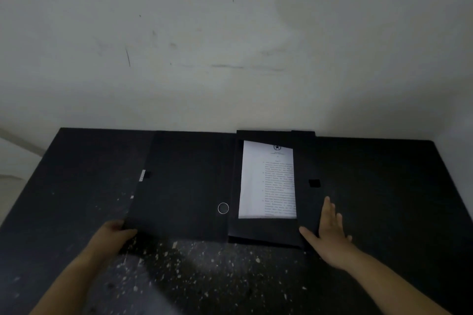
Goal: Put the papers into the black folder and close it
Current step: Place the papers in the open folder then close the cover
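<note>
The black folder (pixel 184 186) lies open on the dark table. Its left cover is spread flat and has a small round ring near the spine. The printed white papers (pixel 267 181) lie in the right half, framed by the folder's black inner flaps at top, bottom and right. My left hand (pixel 115 231) grips the near left corner of the left cover, thumb on top. My right hand (pixel 330 233) rests flat, fingers spread, on the right flap beside the papers.
The black table (pixel 217 276) is speckled with white flecks near me. Its far edge meets a scuffed pale wall (pixel 230 46). A small white tag (pixel 142 175) sits at the folder's left edge.
</note>
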